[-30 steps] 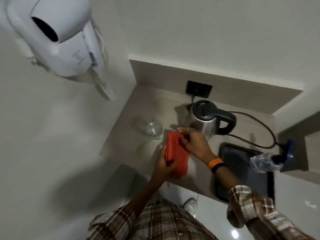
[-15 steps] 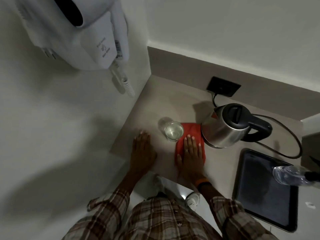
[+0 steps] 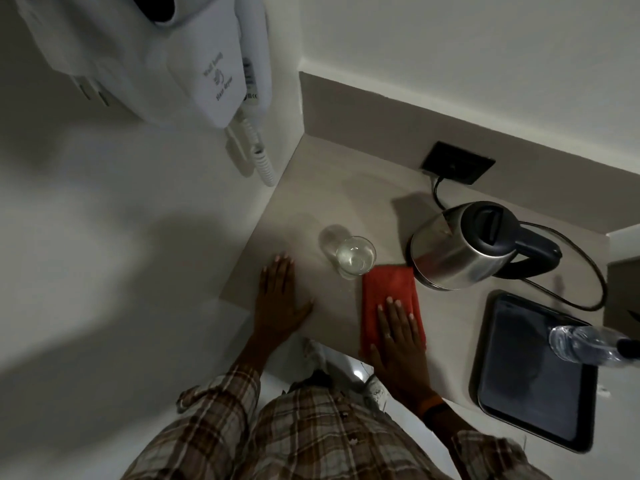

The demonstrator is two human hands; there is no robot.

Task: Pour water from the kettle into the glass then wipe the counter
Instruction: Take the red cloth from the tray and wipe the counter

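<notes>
Under your right hand (image 3: 401,344) you have a folded red-orange cloth (image 3: 389,289) on the pale beige matte counter (image 3: 329,192), and your sleeves (image 3: 221,400) show a brown-and-cream plaid — an orange band over a black one (image 3: 433,408) sits at your right wrist. The clear drinking glass (image 3: 356,257) stands colourless beside the brushed-steel kettle (image 3: 457,258) with its black lid and handle, whose black cord (image 3: 588,271) runs to a black wall socket (image 3: 458,162). Your dark slate-blue rectangular tray (image 3: 519,382) lies to the right, the white plastic wall hair dryer (image 3: 207,71) hangs on off-white walls — its lettering is grey.
</notes>
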